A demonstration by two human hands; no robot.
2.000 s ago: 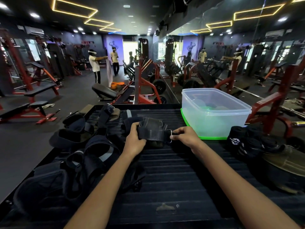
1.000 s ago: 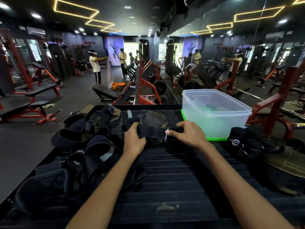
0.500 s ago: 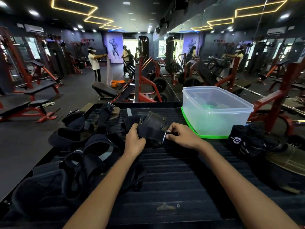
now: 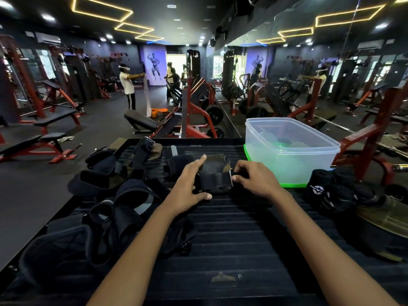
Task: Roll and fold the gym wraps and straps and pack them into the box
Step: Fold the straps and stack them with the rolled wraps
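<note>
Right hand [image 4: 254,180] pinches strap [image 4: 213,181] at metal buckle [image 4: 231,178], fingers curled round that end. Left hand [image 4: 187,184] spread flat beside strap's other end, fingers straight, thumb out. One black strap, folded, long axis left-right, buckle end right, lying mid-table [image 4: 220,239]. One clear box [image 4: 291,151], green base, just right of it. About four rolled wraps [image 4: 331,193] right; loose strap pile [image 4: 106,195] left, uncountable.

My left hand [image 4: 187,186] covers the strap's [image 4: 213,183] left end, my right fingers [image 4: 242,171] hide what's past the buckle [image 4: 231,177], and stuff inside the box [image 4: 291,151] is just blurry.
</note>
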